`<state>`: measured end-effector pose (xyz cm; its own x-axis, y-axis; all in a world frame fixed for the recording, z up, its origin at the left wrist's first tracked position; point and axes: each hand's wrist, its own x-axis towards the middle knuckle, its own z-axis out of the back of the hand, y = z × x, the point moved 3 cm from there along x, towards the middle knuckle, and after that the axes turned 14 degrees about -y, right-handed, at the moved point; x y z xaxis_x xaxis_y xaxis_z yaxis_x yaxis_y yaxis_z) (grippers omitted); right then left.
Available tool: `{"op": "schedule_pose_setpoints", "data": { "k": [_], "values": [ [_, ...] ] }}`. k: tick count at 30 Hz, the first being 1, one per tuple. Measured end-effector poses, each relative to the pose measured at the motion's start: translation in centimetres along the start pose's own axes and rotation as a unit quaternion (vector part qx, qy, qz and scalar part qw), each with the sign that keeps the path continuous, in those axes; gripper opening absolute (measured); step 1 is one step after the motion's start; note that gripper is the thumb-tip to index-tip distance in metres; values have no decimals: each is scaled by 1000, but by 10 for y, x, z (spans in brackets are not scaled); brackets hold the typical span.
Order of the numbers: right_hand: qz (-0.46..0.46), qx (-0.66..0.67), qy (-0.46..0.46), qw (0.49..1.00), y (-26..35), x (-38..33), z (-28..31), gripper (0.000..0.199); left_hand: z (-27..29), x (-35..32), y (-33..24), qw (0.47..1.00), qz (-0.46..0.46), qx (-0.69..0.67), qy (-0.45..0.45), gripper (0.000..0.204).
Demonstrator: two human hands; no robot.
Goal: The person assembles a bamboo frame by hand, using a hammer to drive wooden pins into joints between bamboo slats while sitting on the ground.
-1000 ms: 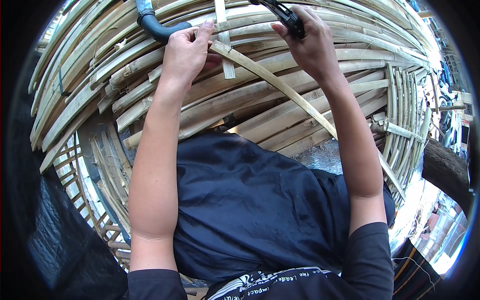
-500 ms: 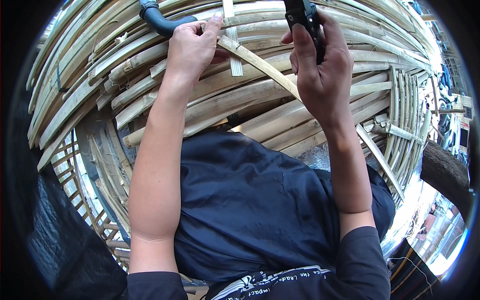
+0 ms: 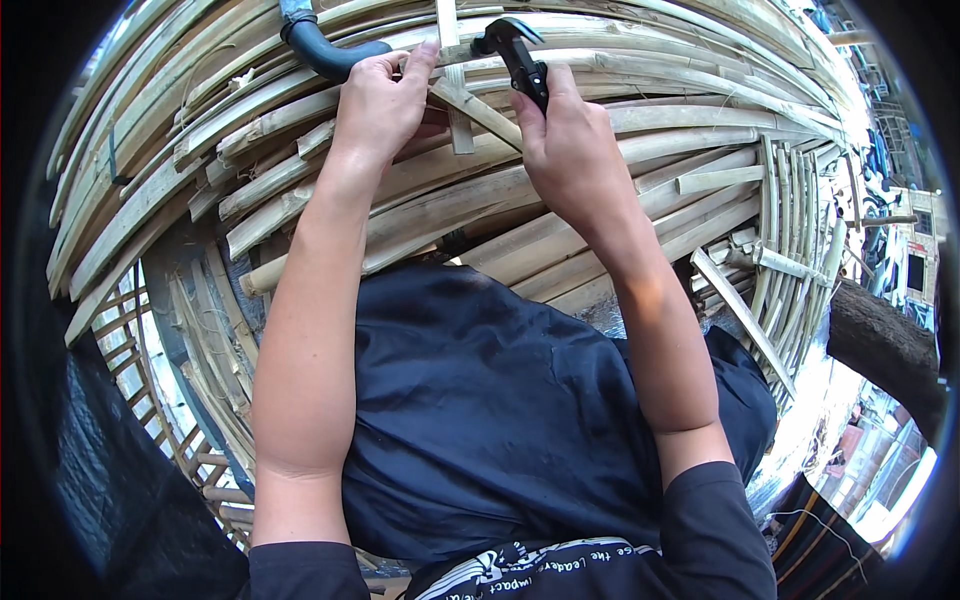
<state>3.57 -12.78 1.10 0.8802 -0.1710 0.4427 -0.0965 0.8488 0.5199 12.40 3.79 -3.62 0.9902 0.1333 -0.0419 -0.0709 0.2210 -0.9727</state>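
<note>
My left hand is closed at the upper left end of a split bamboo strip, thumb and finger pointing up; its other fingers are partly hidden behind the palm. My right hand grips the handle of a black claw hammer. The hammer's head is just right of my left fingertips, close to the bamboo. A pale upright slat crosses behind the strip. The strip's lower right end passes out of sight behind my right hand. Whether a nail is between my left fingers, I cannot tell.
Long split bamboo pieces lie in curved rows before me. A dark bent pipe is left of my left hand. Dark cloth covers my lap. Upright bamboo slats and a thick dark log are at the right.
My right hand has brought the hammer down and left, so its head is now in view beside my left fingertips. My left hand has stayed nearly still at the strip.
</note>
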Motion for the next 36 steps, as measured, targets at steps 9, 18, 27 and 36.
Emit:
{"op": "schedule_pose_setpoints", "data": {
  "k": [9,18,27,36],
  "values": [
    [-2,24,-7,1000,5,2,2,28,-5,-13,-10,993,71,-82,45,43],
    [22,2,-30,999,1,12,5,27,-5,-8,-5,989,107,-82,54,42],
    [-26,-42,41,998,-3,20,8,33,-7,-14,-13,986,108,-97,81,46],
    [-52,34,-32,998,-7,9,11,65,0,-13,-10,978,102,-136,119,41]
  ]
}}
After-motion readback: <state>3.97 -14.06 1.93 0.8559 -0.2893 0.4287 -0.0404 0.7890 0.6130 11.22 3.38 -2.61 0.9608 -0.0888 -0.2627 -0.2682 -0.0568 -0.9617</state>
